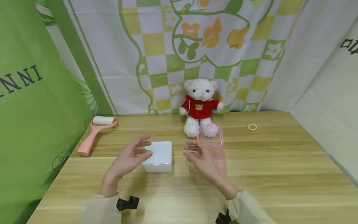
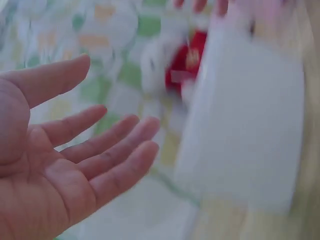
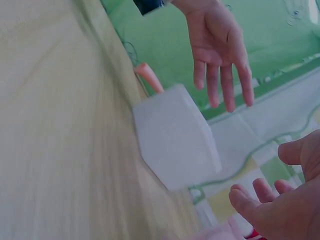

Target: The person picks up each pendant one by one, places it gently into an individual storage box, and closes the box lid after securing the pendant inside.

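Observation:
A white lidded box (image 1: pixel 159 158) stands closed on the wooden table. My left hand (image 1: pixel 132 157) hovers at its left side, fingers spread and slightly bent, overlapping the box's edge in the head view. To the right of the box, my right hand (image 1: pixel 201 158) is held up with loosely bent fingers and nothing in them. Behind that hand lies a pink see-through box (image 1: pixel 221 157) with its lid (image 1: pixel 222 137) raised toward the bear, partly covered by the hand. In the left wrist view the left palm (image 2: pixel 55 185) is bare, with the white box (image 2: pixel 245 120) beyond the fingertips.
A white teddy bear (image 1: pixel 199 107) in a red hoodie sits against the patterned curtain at the back. At the left edge lies a pink-handled lint roller (image 1: pixel 93 137). A small yellowish ring (image 1: pixel 252 127) lies at the right. Green cloth (image 1: pixel 25 124) hangs along the left side.

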Tool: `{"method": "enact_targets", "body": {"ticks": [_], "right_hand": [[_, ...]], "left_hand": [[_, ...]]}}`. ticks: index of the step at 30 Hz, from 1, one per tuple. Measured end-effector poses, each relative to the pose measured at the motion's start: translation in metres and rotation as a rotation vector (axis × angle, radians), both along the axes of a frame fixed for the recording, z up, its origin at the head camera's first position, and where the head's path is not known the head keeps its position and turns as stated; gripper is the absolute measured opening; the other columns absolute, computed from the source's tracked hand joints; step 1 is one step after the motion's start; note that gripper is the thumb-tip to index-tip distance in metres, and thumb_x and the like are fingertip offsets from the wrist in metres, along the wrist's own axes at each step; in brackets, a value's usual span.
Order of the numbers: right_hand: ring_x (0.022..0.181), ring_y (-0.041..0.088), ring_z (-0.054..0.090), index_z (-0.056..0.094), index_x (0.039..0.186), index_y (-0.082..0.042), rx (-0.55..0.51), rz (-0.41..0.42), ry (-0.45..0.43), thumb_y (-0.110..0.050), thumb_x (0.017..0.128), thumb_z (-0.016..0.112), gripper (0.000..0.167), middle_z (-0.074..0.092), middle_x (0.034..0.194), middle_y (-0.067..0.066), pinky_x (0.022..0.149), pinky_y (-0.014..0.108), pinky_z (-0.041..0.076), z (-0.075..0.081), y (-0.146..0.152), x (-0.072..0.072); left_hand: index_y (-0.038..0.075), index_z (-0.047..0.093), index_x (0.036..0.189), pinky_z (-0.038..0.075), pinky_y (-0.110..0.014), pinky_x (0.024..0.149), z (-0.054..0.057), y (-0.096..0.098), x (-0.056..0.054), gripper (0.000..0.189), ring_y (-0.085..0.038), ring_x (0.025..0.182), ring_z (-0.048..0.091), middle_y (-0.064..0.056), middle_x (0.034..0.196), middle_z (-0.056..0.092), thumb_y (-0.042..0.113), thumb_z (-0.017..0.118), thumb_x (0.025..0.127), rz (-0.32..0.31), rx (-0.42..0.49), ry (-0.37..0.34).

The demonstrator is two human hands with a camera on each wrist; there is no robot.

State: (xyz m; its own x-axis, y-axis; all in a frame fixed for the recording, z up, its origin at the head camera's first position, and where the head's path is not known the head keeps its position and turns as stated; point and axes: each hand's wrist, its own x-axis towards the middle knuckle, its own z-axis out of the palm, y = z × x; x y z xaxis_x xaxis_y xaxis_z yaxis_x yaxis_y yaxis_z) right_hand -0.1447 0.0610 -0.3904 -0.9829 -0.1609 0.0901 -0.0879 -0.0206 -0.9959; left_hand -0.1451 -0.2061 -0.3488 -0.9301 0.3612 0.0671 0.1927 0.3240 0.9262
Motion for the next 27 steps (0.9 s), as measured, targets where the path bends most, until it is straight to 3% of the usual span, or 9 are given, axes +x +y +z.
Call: {"method": "enact_targets", "body": {"ticks": [4,8,11,14,19,23,27], "right_hand": [[0.102,0.029,0.064,0.048,0.129,0.005,-0.023,-0.027,0.024,-0.001,0.094,0.059,0.037,0.06,0.117,0.025,0.086,0.038,0.052,0.008,0.026,-0.003],[0.096,0.02,0.066,0.044,0.129,0.01,-0.042,-0.056,0.062,0.001,0.095,0.056,0.038,0.058,0.115,0.029,0.085,0.037,0.053,0.016,0.044,-0.011],[0.093,0.016,0.066,0.043,0.128,0.012,-0.03,-0.109,0.078,0.0,0.095,0.056,0.037,0.06,0.111,0.026,0.083,0.032,0.053,0.02,0.058,-0.021],[0.089,0.013,0.066,0.041,0.13,0.012,-0.013,-0.133,0.051,-0.003,0.096,0.056,0.04,0.063,0.106,0.016,0.081,0.029,0.054,0.02,0.073,-0.031],[0.08,0.01,0.065,0.034,0.134,0.012,-0.071,-0.14,-0.05,-0.003,0.098,0.051,0.043,0.066,0.091,-0.004,0.074,0.025,0.054,0.016,0.095,-0.043],[0.075,0.007,0.063,0.037,0.131,0.008,-0.082,-0.2,-0.087,-0.005,0.097,0.053,0.039,0.066,0.085,-0.008,0.069,0.021,0.053,0.012,0.108,-0.051],[0.076,0.007,0.06,0.04,0.129,0.008,0.005,-0.266,-0.098,-0.009,0.097,0.055,0.039,0.063,0.086,-0.009,0.069,0.021,0.051,0.01,0.116,-0.058]], "left_hand": [[0.001,0.043,0.139,0.049,-0.038,0.09,0.006,0.042,0.002,0.051,-0.037,0.114,0.055,-0.024,0.13,0.051,0.011,0.063,0.093,-0.093,0.053,0.032],[0.003,0.039,0.142,0.05,-0.041,0.09,0.0,0.084,0.002,0.055,-0.039,0.113,0.056,-0.023,0.132,0.051,0.013,0.063,0.093,-0.152,0.021,0.016],[0.003,0.031,0.146,0.049,-0.048,0.09,-0.011,0.11,0.0,0.067,-0.043,0.115,0.054,-0.028,0.135,0.046,0.018,0.066,0.091,-0.139,-0.055,-0.001],[0.002,0.025,0.148,0.045,-0.053,0.093,-0.022,0.13,-0.003,0.081,-0.047,0.117,0.05,-0.033,0.138,0.041,0.02,0.073,0.085,-0.083,-0.085,-0.061],[0.002,0.022,0.15,0.04,-0.055,0.097,-0.038,0.15,-0.009,0.099,-0.045,0.117,0.049,-0.031,0.138,0.041,0.018,0.083,0.074,-0.013,-0.08,-0.154],[-0.002,0.019,0.15,0.041,-0.053,0.097,-0.046,0.152,-0.012,0.103,-0.044,0.118,0.049,-0.03,0.139,0.041,0.012,0.084,0.071,-0.038,-0.06,-0.2],[-0.002,0.023,0.149,0.044,-0.049,0.096,-0.053,0.149,-0.014,0.1,-0.042,0.117,0.052,-0.028,0.14,0.042,0.008,0.084,0.07,-0.068,-0.025,-0.231]]}}
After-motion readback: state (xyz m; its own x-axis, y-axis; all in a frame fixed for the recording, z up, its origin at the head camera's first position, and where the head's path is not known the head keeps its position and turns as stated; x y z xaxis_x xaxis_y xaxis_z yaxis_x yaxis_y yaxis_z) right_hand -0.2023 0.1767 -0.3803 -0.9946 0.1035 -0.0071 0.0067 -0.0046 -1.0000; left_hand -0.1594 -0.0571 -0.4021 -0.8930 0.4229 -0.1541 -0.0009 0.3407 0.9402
